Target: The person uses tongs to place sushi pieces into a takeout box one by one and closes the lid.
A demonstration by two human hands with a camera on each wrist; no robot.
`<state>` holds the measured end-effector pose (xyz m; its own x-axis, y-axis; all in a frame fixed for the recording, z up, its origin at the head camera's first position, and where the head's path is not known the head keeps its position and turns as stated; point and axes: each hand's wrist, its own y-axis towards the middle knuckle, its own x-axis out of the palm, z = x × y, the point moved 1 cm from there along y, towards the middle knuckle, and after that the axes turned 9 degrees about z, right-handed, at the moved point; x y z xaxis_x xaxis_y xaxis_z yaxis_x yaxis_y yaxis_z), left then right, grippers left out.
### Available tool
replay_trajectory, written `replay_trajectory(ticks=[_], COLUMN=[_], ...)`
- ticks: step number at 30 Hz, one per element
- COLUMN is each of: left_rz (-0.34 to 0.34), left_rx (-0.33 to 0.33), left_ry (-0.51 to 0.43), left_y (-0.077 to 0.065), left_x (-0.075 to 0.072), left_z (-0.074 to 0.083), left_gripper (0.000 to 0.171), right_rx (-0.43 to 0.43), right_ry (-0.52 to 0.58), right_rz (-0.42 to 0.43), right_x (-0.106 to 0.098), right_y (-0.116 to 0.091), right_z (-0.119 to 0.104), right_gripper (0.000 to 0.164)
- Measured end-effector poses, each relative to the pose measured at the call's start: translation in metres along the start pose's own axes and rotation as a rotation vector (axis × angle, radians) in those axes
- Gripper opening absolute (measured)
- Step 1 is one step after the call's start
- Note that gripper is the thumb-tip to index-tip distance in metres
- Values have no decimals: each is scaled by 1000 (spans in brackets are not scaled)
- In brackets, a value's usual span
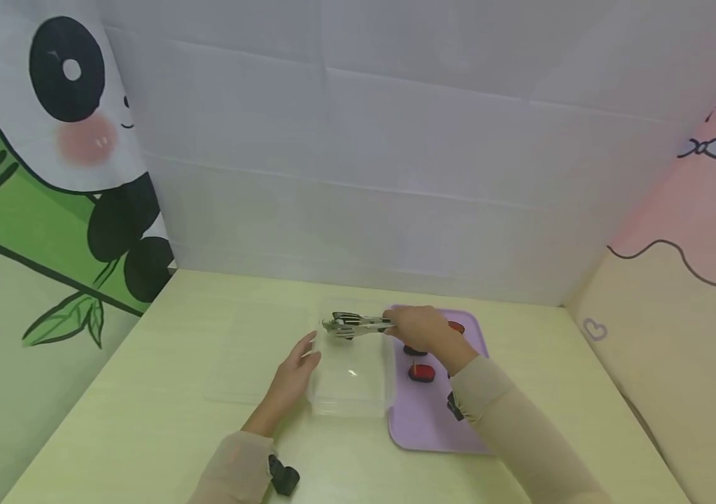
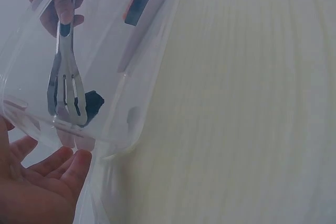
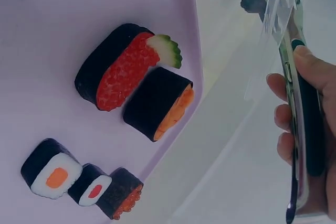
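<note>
My right hand [image 1: 417, 327] grips metal tongs [image 1: 358, 325] with dark handle grips. Their tips are inside a clear plastic container [image 1: 351, 385], at a small dark sushi-like piece [image 2: 93, 107]; its exact kind is unclear. Against the container's left side rests my left hand [image 1: 291, 381], its fingertips [image 2: 80, 163] touching the outer wall. To the right, a purple tray [image 1: 427, 430] bears several sushi pieces. Among them, in the right wrist view, are a red-topped roll [image 3: 123, 74] with a cucumber slice, an orange-topped roll [image 3: 160, 103] and smaller rolls [image 3: 52, 171].
A clear flat sheet, seemingly a lid [image 1: 250, 357], lies left of the container on the pale table [image 1: 143, 420]. Behind the table hangs a white backdrop [image 1: 358, 231], with cartoon-printed panels [image 1: 106, 231] at the sides. The container and tray stand side by side.
</note>
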<state>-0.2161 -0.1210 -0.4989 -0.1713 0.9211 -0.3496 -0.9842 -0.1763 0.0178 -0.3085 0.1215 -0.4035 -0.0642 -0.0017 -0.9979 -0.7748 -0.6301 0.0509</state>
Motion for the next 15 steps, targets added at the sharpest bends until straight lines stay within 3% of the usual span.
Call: replay_trajectory(ticks=[7,15], left_rz=[-1,3], left_rx=[3,12], left_ry=[1,6], left_y=[0,-1], left_x=[0,-1], left_z=[0,1], left_gripper=[51,51], right_rx=[-7,-7], right_ry=[-72,-80], right_rz=[-56,-69], right_x=[-1,-5], right_y=[4,3], right_z=[-8,-12], right_gripper=[14,16])
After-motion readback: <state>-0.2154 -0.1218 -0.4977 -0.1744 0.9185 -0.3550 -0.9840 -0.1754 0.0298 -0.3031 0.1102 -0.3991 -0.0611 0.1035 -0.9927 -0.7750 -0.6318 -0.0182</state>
